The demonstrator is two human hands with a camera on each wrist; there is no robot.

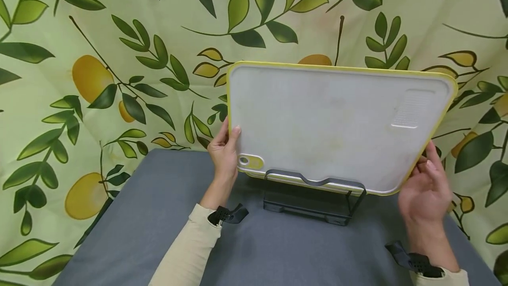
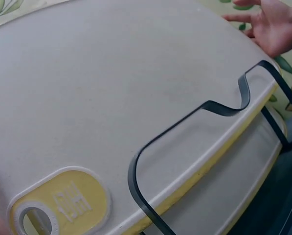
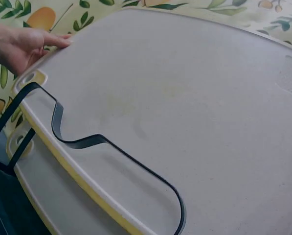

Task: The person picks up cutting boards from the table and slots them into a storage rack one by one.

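Note:
A large white cutting board (image 1: pixel 329 122) with a yellow rim leans tilted, its lower edge behind the front bar of a dark metal rack (image 1: pixel 313 180). My left hand (image 1: pixel 225 151) pinches the board's left edge, thumb on the front face, near the yellow patch with a round hole (image 2: pixel 62 203). At the right edge is my right hand (image 1: pixel 426 189), palm up, with its relaxed fingertips against the rim. In both wrist views, a second white board (image 3: pixel 62 186) with a similar holed corner shows lower down behind the first.
The rack stands on a table covered in grey cloth (image 1: pixel 166 215). Directly behind the table hangs a curtain (image 1: pixel 158 8) printed with leaves and fruit. Dark straps (image 1: pixel 228 215) circle both wrists.

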